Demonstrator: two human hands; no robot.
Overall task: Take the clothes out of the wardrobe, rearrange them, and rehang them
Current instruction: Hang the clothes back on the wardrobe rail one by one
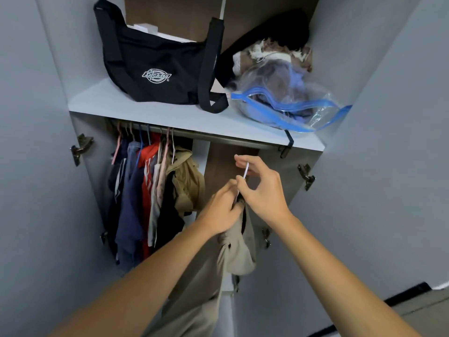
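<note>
A beige garment [239, 249] hangs from a white hanger [245, 171] in front of the open wardrobe. My right hand [263, 188] pinches the hanger's hook, just below the dark rail [233, 139]. My left hand [222, 210] grips the garment's collar at the hanger's neck. Several clothes [145, 190] hang bunched at the rail's left end: navy, red, pale pink, black and a khaki jacket [188, 181]. The right half of the rail is bare.
The shelf [145, 110] above the rail carries a black shoulder bag [155, 66] and a clear zip bag of clothes [286, 98]. Grey wardrobe doors [36, 166] stand open at both sides, with metal hinges. Floor shows at the bottom right.
</note>
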